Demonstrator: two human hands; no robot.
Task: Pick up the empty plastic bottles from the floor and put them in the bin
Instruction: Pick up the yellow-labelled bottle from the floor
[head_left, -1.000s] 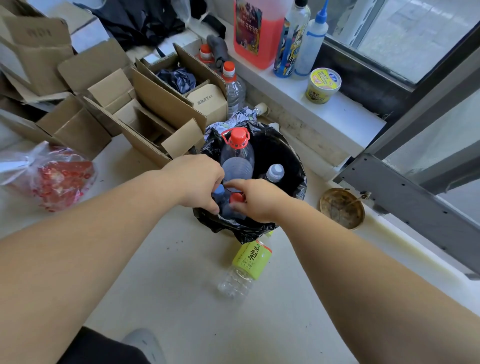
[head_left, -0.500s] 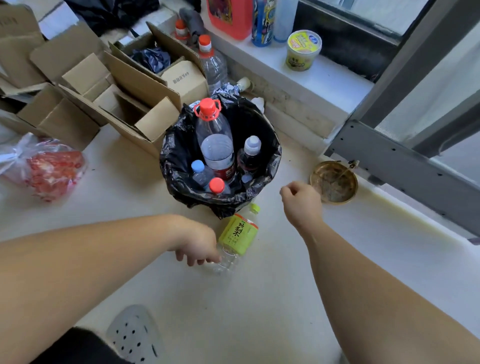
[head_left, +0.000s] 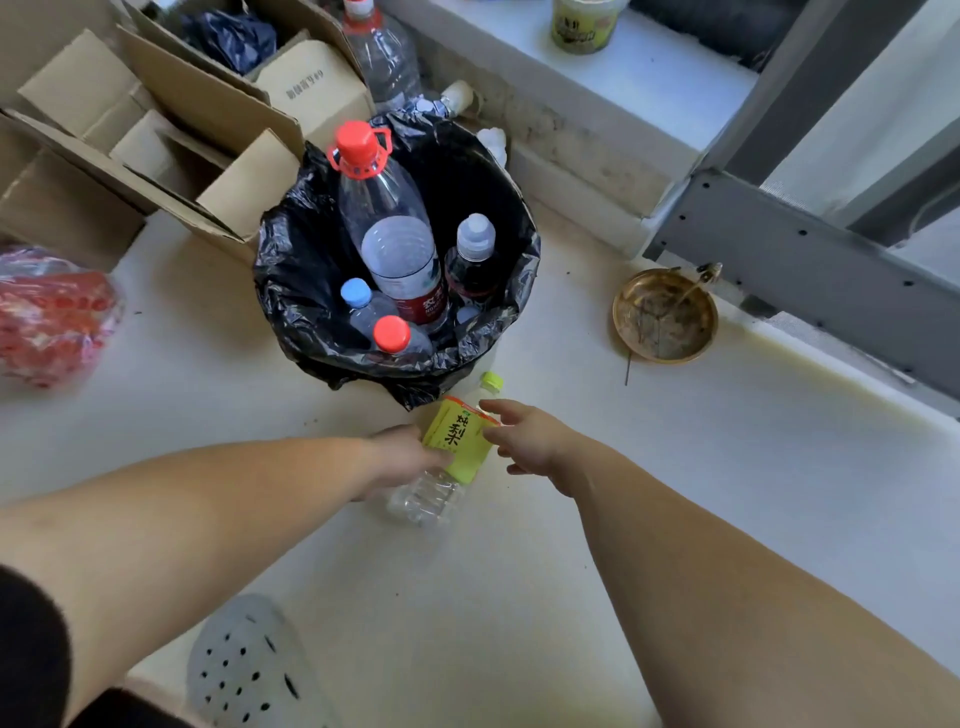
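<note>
A clear bottle with a yellow-green label (head_left: 456, 441) and a yellow-green cap lies on the white floor, right in front of the bin. My left hand (head_left: 402, 457) touches its left side, fingers curled against the label. My right hand (head_left: 527, 434) reaches in from the right with spread fingers, fingertips at the label's edge. The bin (head_left: 291, 270) has a black bag liner and holds several bottles: a tall one with a red handled cap (head_left: 387, 228), a dark one with a white cap (head_left: 471, 254), and smaller ones with a blue cap and a red cap.
Open cardboard boxes (head_left: 156, 130) crowd the floor left of the bin. A red plastic bag (head_left: 49, 317) lies at far left. A brass dish (head_left: 665, 314) sits right of the bin by a grey metal door frame (head_left: 810, 270). Another clear bottle (head_left: 387, 57) stands behind the bin. My grey perforated shoe (head_left: 249, 670) shows below.
Both hands left the bin and dropped to the floor bottle. The left hand now touches its label, and the right hand swung in from the right to its other side.
</note>
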